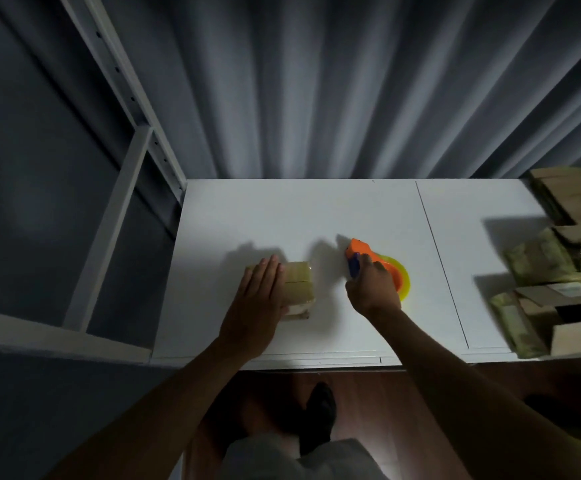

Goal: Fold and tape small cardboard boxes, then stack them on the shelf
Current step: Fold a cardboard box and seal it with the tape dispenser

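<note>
Seen from the head-worn camera, a person stands at a white tabletop midway through a packing job, one small brown cardboard box already folded into shape and glossy with what looks like tape across its top seam. The left hand lies flat on the near-left part of that box, fingers straight and together, pressing it down to the table rather than gripping it. Just to the right of that hand, apart from the box, the right hand is curled around the blue handle of an orange plastic tape dispenser carrying a yellow roll, which rests on the tabletop. Whether the taping of this box is finished cannot be told from here; a pale flap or strip shows at its near edge beneath the left palm. Judging by the scene, the work is at an early to middle point: well off to the right of the right hand sits a heap of flattened brown cardboard blanks awaiting folding, and the white metal shelf frame far to the left of the left hand shows no stacked boxes on the parts in view. Stacking this box remains to be done.
</note>
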